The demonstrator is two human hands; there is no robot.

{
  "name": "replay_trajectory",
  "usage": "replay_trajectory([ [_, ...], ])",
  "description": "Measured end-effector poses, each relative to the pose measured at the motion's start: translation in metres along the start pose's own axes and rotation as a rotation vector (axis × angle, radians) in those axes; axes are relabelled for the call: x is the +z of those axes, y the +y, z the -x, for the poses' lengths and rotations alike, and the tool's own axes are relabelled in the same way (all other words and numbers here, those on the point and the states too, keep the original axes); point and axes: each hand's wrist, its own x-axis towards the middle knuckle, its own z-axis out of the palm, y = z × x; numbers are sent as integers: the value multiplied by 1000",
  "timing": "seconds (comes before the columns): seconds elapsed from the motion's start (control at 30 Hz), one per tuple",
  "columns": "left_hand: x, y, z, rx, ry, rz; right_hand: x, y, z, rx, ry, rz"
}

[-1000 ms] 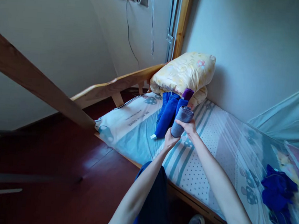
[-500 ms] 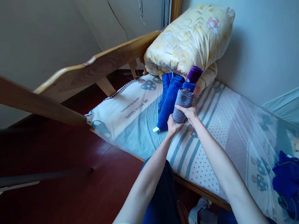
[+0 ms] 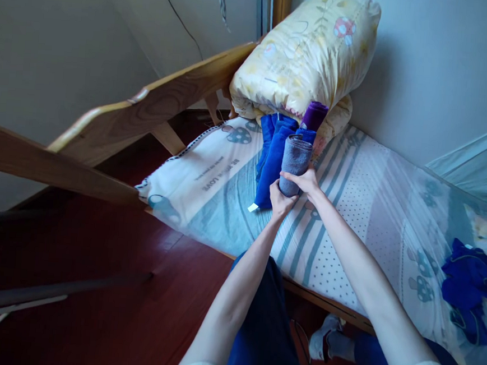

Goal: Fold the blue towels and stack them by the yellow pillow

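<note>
I have one gray roll in my two hands, held over the bed just in front of the other rolls. My left hand is closed round its lower end, and my right hand grips its near side, thumb laid across the front; both are curled only as far as the roll's thickness lets them.

Beyond it I count one purple roll and at least three blue pieces: a long blue roll with one white tag, a blue bundle along its left side, and a short blue roll behind my gray one. One yellow quilt is heaped behind them, and one crumpled blue cloth lies well apart, to the right.

The gray roll hides most of the short blue roll, and I can't tell whether the blue bundle is one piece or two. My fingers behind the gray roll are mostly out of sight. One shoe shows below the bed's edge.

Compared with a second ago, the quilt looks larger and the wall socket has left my view. My grip on the gray roll is much the same.
</note>
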Motion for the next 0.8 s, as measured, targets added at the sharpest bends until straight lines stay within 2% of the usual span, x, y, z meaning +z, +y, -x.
replay_trajectory([
  [0.1, -5, 12, 13, 135, 124, -6, -15, 17, 18, 46, 75, 60],
  [0.17, -6, 21, 29, 242, 115, -12, -32, 30, 44, 99, 108, 77],
  [0.2, -5, 25, 39, 297, 74, -12, -43, 36, 61, 123, 112, 70],
  [0.27, 0, 29, 64, 392, -74, -20, -71, 50, 102, 164, 113, 33],
  [0.4, 17, 20, 136, 464, -530, -211, -145, 74, 195, 293, 214, -58],
  [0.5, 25, 0, 201, 474, -851, -542, -217, 85, 261, 376, 385, -75],
  [0.6, 29, -24, 258, 482, -1069, -864, -295, 92, 317, 425, 627, -48],
  [0.63, 30, -31, 272, 519, -1081, -940, -321, 95, 334, 438, 718, -39],
  [0.7, 33, -41, 293, 597, -996, -1040, -369, 104, 365, 460, 897, -33],
  [0.8, 42, -47, 308, 650, -857, -1138, -427, 125, 404, 493, 1102, -46],
])
